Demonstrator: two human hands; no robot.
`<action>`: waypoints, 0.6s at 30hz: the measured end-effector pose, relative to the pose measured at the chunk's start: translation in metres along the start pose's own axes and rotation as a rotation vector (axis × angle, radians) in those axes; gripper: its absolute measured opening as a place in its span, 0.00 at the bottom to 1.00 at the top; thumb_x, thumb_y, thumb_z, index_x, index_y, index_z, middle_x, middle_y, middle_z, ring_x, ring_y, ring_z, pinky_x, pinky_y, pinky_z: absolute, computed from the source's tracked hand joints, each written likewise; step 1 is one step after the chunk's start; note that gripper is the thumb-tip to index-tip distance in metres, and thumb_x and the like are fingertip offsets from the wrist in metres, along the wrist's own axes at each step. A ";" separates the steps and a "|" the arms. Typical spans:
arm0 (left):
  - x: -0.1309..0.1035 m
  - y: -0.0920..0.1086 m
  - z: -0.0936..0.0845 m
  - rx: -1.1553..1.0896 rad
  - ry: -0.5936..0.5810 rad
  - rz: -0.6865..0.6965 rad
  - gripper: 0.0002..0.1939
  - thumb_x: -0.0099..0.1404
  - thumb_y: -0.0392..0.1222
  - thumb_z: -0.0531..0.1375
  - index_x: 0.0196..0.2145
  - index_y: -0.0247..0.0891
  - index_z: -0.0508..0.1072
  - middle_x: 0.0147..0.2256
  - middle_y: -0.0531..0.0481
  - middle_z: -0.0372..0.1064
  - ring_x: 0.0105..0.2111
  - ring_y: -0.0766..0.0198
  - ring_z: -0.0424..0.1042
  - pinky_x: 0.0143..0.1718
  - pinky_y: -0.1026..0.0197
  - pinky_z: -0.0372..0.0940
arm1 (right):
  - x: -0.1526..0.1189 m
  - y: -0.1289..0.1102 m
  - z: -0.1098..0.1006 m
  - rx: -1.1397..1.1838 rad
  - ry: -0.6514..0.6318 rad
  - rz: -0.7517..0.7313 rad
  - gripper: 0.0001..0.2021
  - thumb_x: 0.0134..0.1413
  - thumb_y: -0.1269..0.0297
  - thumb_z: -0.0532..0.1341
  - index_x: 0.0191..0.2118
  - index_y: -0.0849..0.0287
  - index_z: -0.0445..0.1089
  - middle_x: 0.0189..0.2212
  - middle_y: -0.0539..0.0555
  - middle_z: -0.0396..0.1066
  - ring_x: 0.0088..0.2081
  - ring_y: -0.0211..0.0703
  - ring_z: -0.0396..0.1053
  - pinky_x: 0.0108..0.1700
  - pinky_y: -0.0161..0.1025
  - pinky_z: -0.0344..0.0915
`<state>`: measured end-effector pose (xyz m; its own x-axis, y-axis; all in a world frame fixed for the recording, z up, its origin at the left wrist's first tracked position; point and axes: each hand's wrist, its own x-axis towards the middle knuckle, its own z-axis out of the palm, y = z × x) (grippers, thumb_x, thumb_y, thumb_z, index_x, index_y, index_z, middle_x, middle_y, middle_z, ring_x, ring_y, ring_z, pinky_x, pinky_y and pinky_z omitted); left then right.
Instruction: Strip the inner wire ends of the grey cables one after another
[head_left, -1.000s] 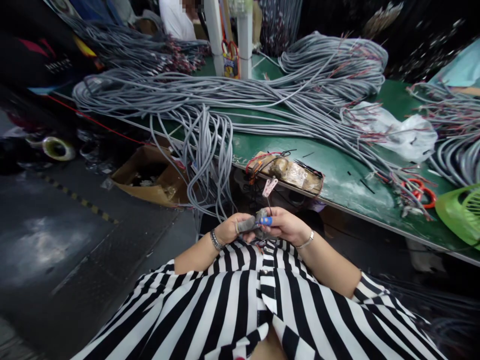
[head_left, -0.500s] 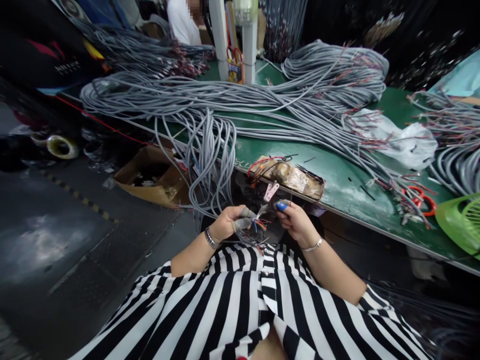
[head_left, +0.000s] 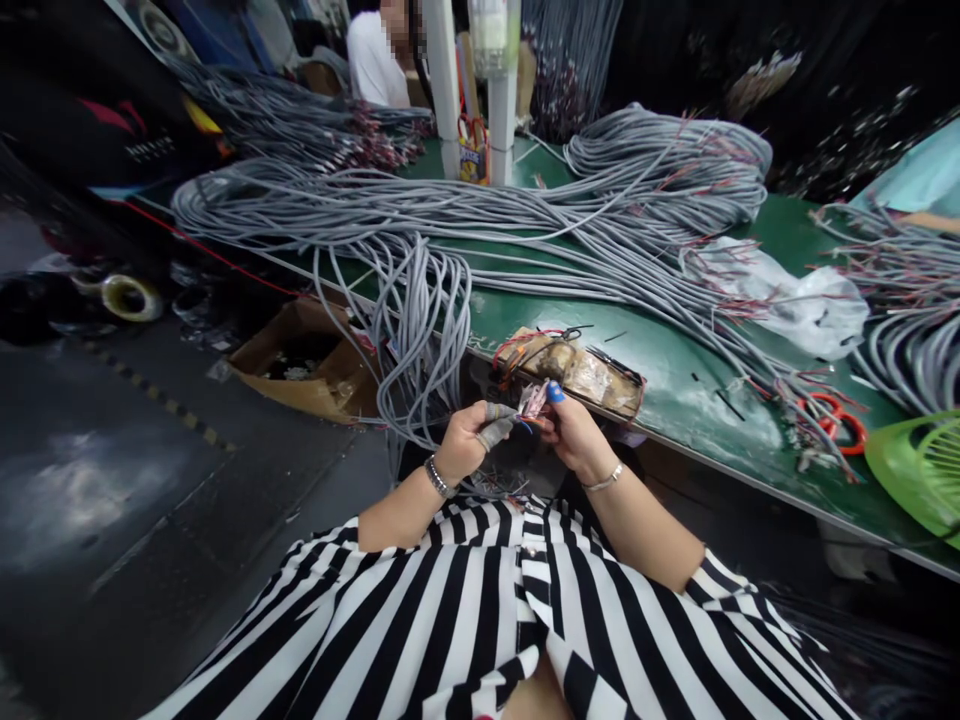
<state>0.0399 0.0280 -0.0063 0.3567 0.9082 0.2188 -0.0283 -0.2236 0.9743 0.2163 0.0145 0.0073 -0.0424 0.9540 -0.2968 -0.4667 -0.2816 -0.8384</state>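
My left hand (head_left: 465, 438), with grey wraps on thumb and forefinger, pinches the end of a grey cable. Thin coloured wires (head_left: 527, 424), with some blue and orange, fan out of that end toward the other hand. My right hand (head_left: 577, 432), blue tape on its thumb, is closed at a small pink clip (head_left: 534, 398), the thumb against its side. The wire tips run in by the clip and the right fingers, where they are partly hidden. Just behind the clip, a worn taped box (head_left: 574, 372) lies at the table edge.
Long bundles of grey cable (head_left: 360, 205) cover the green table (head_left: 652, 345), some loops hanging over its front edge. Orange-handled scissors (head_left: 844, 425) and a green basket (head_left: 919, 465) lie at right. A cardboard box (head_left: 300, 365) stands below left. Another person (head_left: 375, 65) is across the table.
My right hand has moved in to the left and closed at the pink clip, which stood free before. My left hand has brought the wire ends up toward it. The view has tilted slightly.
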 end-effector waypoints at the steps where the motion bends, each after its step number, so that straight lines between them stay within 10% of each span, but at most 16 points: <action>1: 0.000 0.000 0.001 0.005 -0.007 -0.002 0.13 0.59 0.48 0.65 0.34 0.34 0.78 0.26 0.50 0.70 0.26 0.69 0.68 0.32 0.65 0.65 | 0.000 0.000 0.000 -0.001 -0.002 -0.012 0.25 0.41 0.39 0.66 0.27 0.59 0.63 0.18 0.43 0.54 0.18 0.27 0.45 0.17 0.27 0.37; 18: -0.003 -0.001 0.009 0.073 -0.027 -0.012 0.14 0.57 0.50 0.65 0.31 0.34 0.78 0.24 0.50 0.70 0.25 0.68 0.67 0.31 0.64 0.65 | 0.001 0.012 0.001 0.060 0.037 -0.055 0.26 0.43 0.37 0.64 0.27 0.60 0.67 0.16 0.46 0.57 0.17 0.28 0.47 0.16 0.29 0.39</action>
<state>0.0475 0.0225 -0.0081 0.3816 0.9014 0.2044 0.0438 -0.2385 0.9701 0.2104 0.0124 -0.0025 0.0167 0.9630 -0.2689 -0.5199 -0.2213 -0.8250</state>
